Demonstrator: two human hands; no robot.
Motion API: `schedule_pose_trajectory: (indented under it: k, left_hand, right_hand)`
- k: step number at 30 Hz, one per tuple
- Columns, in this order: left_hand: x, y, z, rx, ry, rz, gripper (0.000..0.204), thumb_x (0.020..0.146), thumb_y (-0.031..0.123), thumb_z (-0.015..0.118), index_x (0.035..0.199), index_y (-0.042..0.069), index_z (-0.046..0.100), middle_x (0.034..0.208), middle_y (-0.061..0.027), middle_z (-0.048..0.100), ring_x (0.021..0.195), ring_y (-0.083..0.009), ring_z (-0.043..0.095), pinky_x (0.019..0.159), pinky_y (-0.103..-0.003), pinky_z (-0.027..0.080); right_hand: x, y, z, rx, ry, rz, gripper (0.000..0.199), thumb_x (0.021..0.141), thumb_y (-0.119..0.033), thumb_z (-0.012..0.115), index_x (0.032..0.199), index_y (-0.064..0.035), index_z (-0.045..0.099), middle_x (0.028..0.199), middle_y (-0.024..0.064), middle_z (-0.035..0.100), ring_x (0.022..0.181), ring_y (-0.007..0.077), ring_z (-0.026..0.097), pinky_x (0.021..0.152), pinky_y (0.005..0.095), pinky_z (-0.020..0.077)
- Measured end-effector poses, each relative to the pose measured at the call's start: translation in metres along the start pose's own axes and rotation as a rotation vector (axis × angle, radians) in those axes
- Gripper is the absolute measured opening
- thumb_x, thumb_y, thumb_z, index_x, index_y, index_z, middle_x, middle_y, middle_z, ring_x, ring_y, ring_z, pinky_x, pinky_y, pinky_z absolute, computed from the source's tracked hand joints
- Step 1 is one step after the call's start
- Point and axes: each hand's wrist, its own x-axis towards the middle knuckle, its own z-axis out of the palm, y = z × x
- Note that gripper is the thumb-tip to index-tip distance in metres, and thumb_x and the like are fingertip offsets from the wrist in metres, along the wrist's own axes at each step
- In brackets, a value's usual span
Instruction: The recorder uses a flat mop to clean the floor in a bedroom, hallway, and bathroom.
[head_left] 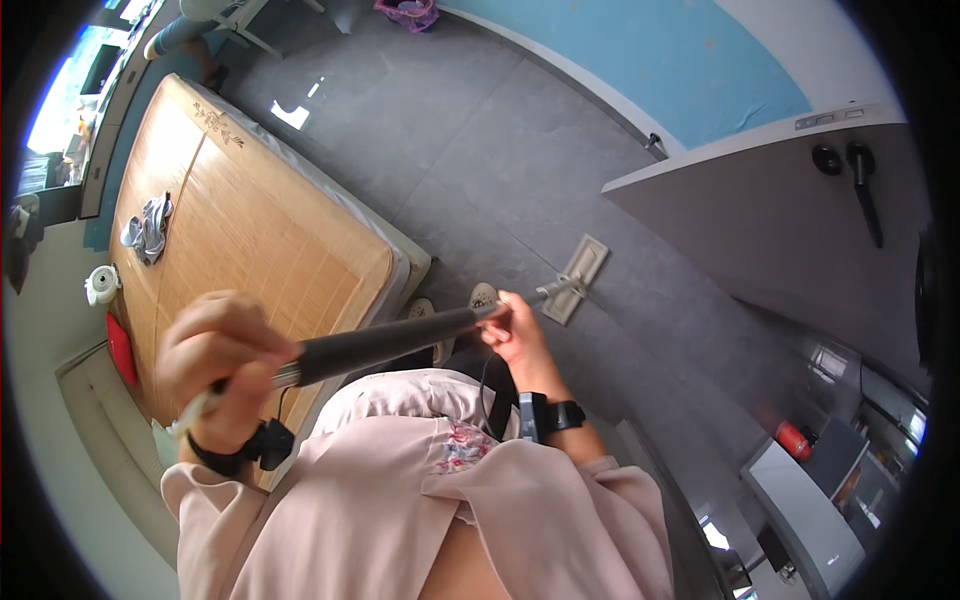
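Observation:
A flat mop runs from my hands down to the grey tiled floor. Its dark foam-covered handle [385,342] crosses in front of my chest. My left hand [215,355] is closed around the upper end of the handle, near my body. My right hand [512,330] grips the handle lower down, where the foam ends. The pale rectangular mop head [577,277] lies flat on the floor just beyond my right hand, beside the corner of the bed. Both wrists wear black bands.
A bed with a bamboo mat [255,235] fills the left side, with a crumpled cloth [148,228] on it. A white cabinet [790,215] stands at the right. A red canister [795,440] sits on the floor at lower right. A blue wall runs along the top.

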Motion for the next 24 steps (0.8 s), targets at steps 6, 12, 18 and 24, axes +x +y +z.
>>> schedule_pose_trajectory:
  k: [6, 12, 18, 24]
  left_hand:
    - [0.012, -0.008, 0.008, -0.034, -0.117, -0.102, 0.013, 0.065, 0.014, 0.057, 0.06, 0.003, 0.051, 0.059, -0.01, 0.055, 0.044, -0.015, 0.048, 0.041, -0.023, 0.038]
    - [0.034, 0.004, -0.043, 0.05, 0.052, 0.196, 0.03, 0.069, 0.035, 0.062, 0.065, 0.007, 0.053, 0.058, -0.0059, 0.055, 0.042, -0.0124, 0.046, 0.039, -0.023, 0.035]
    - [0.068, -0.02, -0.106, 0.101, -0.094, 0.453, 0.03, 0.069, 0.04, 0.063, 0.068, 0.011, 0.054, 0.069, -0.0012, 0.057, 0.051, -0.0098, 0.049, 0.046, -0.021, 0.039]
    - [0.114, -0.082, -0.142, -0.572, -0.123, 0.349, 0.023, 0.062, 0.025, 0.072, 0.062, 0.008, 0.056, 0.06, -0.0048, 0.058, 0.053, -0.0121, 0.055, 0.052, -0.021, 0.044]
  right_hand:
    - [-0.012, -0.027, 0.002, -0.03, 0.133, 0.014, 0.034, 0.078, -0.026, 0.044, 0.049, -0.0089, 0.048, 0.044, 0.0049, 0.047, 0.029, 0.0095, 0.027, 0.037, 0.0265, 0.0285]
    - [-0.009, -0.05, 0.075, -0.21, 0.029, 0.188, 0.033, 0.08, -0.031, 0.047, 0.055, -0.0105, 0.049, 0.042, 0.002, 0.042, 0.028, 0.0093, 0.025, 0.036, 0.0251, 0.0283]
    - [0.036, -0.084, 0.169, -0.451, 0.051, 0.276, 0.027, 0.078, -0.031, 0.05, 0.058, -0.0141, 0.046, 0.04, -0.0021, 0.037, 0.03, 0.0083, 0.027, 0.034, 0.0236, 0.026]
    - [0.103, -0.122, 0.274, -0.682, 0.028, 0.326, 0.033, 0.081, -0.036, 0.043, 0.058, -0.013, 0.046, 0.04, -0.002, 0.036, 0.03, 0.0068, 0.026, 0.033, 0.0231, 0.0221]
